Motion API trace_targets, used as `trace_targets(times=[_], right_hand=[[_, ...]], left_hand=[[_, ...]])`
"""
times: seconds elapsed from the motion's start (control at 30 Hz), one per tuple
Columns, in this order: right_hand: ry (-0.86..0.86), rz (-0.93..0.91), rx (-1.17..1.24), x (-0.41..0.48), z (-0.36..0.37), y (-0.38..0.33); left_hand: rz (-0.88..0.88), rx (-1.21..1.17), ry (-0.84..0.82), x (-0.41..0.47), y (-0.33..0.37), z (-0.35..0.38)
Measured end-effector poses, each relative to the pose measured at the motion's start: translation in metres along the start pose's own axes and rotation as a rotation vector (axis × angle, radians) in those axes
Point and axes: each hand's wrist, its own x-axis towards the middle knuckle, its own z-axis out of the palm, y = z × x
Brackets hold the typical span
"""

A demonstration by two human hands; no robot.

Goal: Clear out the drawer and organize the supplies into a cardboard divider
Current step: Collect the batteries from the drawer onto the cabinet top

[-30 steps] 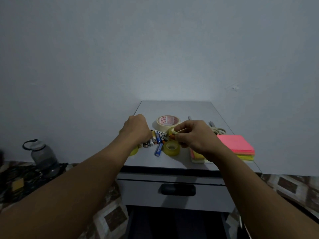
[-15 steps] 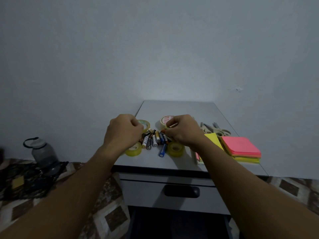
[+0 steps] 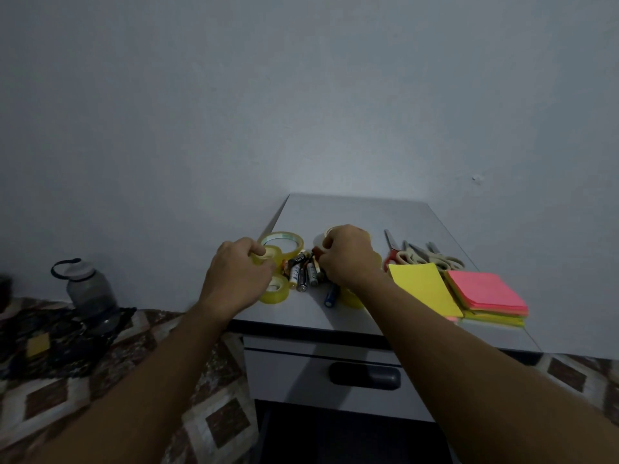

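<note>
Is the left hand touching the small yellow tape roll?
Touching. The head view shows the left hand with fingers closed around the small yellow tape roll.

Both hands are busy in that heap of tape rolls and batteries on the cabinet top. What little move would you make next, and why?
Probably lift the small tape roll that the left hand pinches and set it by the larger tape roll, away from the batteries. The supplies lie jumbled together, the right hand is already among the batteries, and no cardboard divider is in view yet.
</note>
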Motion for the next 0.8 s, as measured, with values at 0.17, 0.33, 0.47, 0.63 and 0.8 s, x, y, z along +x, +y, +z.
trace_targets(times=[0.17, 0.33, 0.47, 0.63, 0.8], right_hand=[[-0.01, -0.061, -0.129, 0.002, 0.0, 0.0], [0.018, -0.067, -0.115, 0.001, 0.001, 0.002], [0.022, -0.041, -0.048, -0.001, -0.004, 0.001], [0.016, -0.062, 0.038, -0.008, -0.022, 0.0], [0.06, -0.09, 0.175, -0.032, -0.052, 0.0]], left_hand=[[-0.005, -0.01, 0.0, -0.001, -0.001, 0.0], [0.001, -0.008, 0.005, -0.003, 0.002, -0.001], [0.007, -0.007, -0.01, -0.005, 0.002, -0.003], [0.026, -0.006, 0.008, -0.008, 0.004, -0.012], [0.145, -0.106, 0.105, -0.027, 0.019, -0.032]])
